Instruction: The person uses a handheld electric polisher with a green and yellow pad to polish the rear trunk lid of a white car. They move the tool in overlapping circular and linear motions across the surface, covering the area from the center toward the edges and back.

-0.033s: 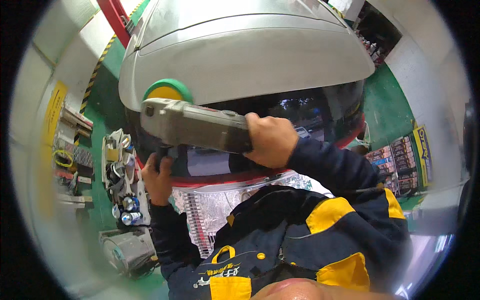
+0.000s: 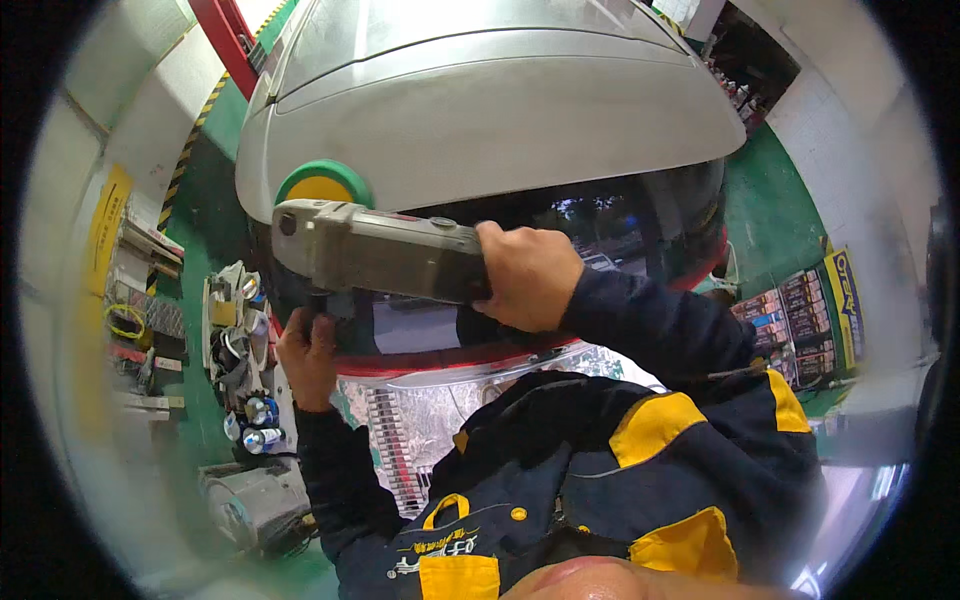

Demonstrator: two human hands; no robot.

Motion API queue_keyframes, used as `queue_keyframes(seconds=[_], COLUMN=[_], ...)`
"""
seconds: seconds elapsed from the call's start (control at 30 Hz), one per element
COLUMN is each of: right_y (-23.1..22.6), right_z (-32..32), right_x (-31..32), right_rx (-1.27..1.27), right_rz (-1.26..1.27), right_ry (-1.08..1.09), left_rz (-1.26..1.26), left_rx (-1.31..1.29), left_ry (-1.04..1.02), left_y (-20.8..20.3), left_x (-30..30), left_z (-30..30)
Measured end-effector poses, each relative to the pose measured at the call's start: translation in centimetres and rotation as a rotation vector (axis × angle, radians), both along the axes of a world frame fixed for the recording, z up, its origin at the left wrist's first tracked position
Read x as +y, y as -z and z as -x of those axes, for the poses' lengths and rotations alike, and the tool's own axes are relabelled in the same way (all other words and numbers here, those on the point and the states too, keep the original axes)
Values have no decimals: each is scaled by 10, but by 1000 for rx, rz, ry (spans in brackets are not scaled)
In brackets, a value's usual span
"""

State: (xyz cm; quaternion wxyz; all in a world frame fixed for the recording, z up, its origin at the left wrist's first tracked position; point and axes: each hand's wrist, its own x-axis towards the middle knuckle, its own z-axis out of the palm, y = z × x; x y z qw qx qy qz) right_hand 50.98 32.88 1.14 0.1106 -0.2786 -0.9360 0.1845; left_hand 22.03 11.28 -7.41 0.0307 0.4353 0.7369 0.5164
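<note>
A grey power polisher (image 2: 390, 250) lies across the edge of a silver-grey car panel (image 2: 500, 120). Its round pad (image 2: 325, 188), orange-yellow with a green rim, is against or just over the panel's left corner. My right hand (image 2: 530, 275) is wrapped round the dark rear end of the polisher's body. Below the polisher's head, my left hand (image 2: 310, 365) has its fingers curled up around a dark side handle, mostly hidden. Dark glass (image 2: 600, 215) with reflections lies beneath the tool, edged by a red strip (image 2: 440, 362).
On the left, a cart (image 2: 285, 400) carries bottles and loose gear, with a dusty bucket-like drum (image 2: 255, 505) nearer me. A red post (image 2: 225, 40) rises at the far left. Racks of small boxes (image 2: 800, 320) stand at the right on the green floor (image 2: 770, 210).
The polisher has shifted slightly left along the panel's edge, both hands moving with it. The grip of my hands looks the same.
</note>
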Motion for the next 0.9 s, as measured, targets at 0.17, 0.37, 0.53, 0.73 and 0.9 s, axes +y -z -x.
queue_keyframes(seconds=[0.17, 0.37, 0.53, 0.73, 0.9], right_y=[-46, -74, -66, -47, -43], right_z=[26, -27, -87, -150, -205], right_x=[-4, 24, 29, 58, 83], right_rx=[-26, -184, -119, -12, 95], right_rz=[-68, -59, 74, 138, 216], right_ry=[-45, -10, 29, 35, 76], left_rz=[63, 249, 320, 312, 339], left_rx=[-216, -134, 92, 138, 143], left_ry=[36, 140, 170, 277, 367], left_y=[-26, -71, -104, -120, -127], left_x=[-4, 13, 34, 80, 127], left_z=[36, -23, -80, -126, -165])
